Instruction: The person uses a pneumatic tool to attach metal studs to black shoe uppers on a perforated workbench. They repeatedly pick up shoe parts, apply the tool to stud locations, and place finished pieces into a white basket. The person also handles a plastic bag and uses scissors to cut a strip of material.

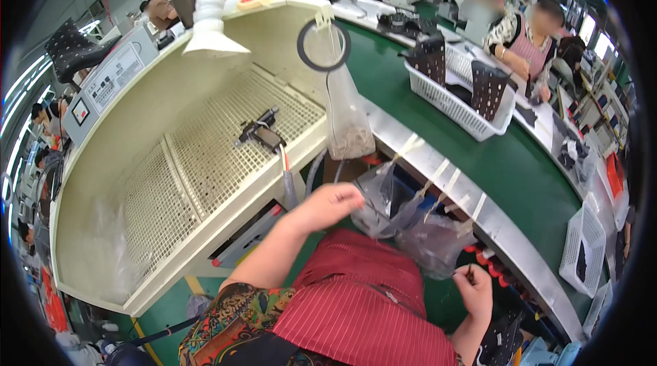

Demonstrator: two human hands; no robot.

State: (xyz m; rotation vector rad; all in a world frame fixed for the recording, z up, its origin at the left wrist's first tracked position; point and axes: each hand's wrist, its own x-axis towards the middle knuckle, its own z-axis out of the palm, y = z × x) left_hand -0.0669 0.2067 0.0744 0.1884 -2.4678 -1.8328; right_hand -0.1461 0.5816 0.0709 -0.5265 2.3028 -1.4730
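Note:
My left hand is closed, its fingertips beside a clear plastic bag taped to the bench's metal edge. A thin dark line shows near those fingertips, too small to name. Lower right, the thumb and fingers of my right hand are pinched together, with a small dark bit at their tips that I cannot make out. Another taped plastic bag hangs just beyond it. To the left, a dark hand tool with a cable lies on the grid of a cream hooded booth.
A green work surface curves to the right, bearing a white basket of studded black boots. A long clear bag on a black ring hangs by the booth. A white hose nozzle hangs over it. Across the bench sits a co-worker.

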